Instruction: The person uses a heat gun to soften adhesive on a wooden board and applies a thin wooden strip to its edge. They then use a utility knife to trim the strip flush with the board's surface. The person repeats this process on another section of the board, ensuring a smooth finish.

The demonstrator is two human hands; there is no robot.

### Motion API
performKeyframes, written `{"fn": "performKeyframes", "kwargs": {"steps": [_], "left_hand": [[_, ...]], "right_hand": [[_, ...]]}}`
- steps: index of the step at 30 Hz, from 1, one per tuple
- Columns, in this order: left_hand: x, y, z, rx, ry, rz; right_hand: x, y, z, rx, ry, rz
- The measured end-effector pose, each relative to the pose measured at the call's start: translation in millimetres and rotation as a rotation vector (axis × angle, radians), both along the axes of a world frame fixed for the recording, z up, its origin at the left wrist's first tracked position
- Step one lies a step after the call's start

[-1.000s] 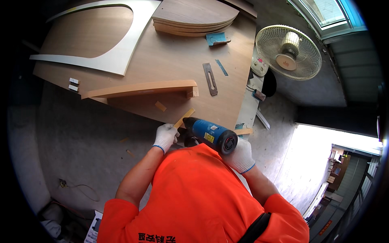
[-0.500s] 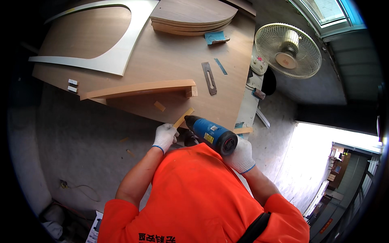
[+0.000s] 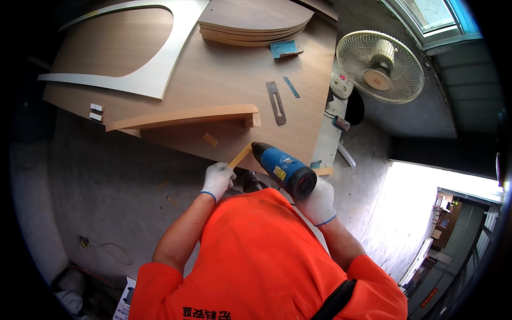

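My left hand (image 3: 217, 180), in a white knit glove with a blue cuff, is closed on one end of a thin tan wood-coloured strip (image 3: 241, 156). The strip slants up and right, beside the near edge of the wooden tabletop (image 3: 224, 80). My gloved right hand (image 3: 321, 204) grips a blue and black heat gun (image 3: 284, 168); the tool's body hides most of those fingers. Its dark nozzle is at the strip's far end; I cannot tell whether they touch. Just beyond, a curved wooden piece (image 3: 186, 114) with a short block at its right end lies on the tabletop.
A white cut-out panel (image 3: 144, 80) lies at the far left, a stack of curved boards (image 3: 250, 21) at the back. A slotted metal plate (image 3: 276, 103), a blue sanding pad (image 3: 284, 49) and a small veneer scrap (image 3: 210, 140) lie nearer. A caged fan (image 3: 380, 66) stands right.
The heat gun's nozzle has shifted slightly right and away from me, from over the strip to its far end. My left hand and the strip have barely moved.
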State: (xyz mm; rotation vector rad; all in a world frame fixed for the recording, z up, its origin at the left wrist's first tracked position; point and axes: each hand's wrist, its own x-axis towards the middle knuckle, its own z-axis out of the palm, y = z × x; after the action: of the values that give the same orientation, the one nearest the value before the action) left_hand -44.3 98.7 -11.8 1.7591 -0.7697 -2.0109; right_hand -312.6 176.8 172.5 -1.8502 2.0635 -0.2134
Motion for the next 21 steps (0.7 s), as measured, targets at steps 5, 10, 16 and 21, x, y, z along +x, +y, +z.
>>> {"fn": "performKeyframes", "kwargs": {"steps": [5,10,16,21], "left_hand": [[-1.9,-1.5,4.6,-0.005,-0.014,-0.002],[-1.5,-0.5,4.0,-0.006,-0.018,-0.003],[-0.9,-1.3,5.1,-0.009,-0.017,-0.012],[-1.8,-0.8,6.1,-0.011,-0.014,0.002]], "right_hand": [[0.1,-0.2,4.9,-0.018,-0.048,0.058],[-0.8,1.0,-0.5,-0.027,-0.003,0.021],[3.0,-1.2,6.2,-0.051,-0.041,0.041],[-1.2,2.9,-4.4,-0.022,0.01,0.015]]}}
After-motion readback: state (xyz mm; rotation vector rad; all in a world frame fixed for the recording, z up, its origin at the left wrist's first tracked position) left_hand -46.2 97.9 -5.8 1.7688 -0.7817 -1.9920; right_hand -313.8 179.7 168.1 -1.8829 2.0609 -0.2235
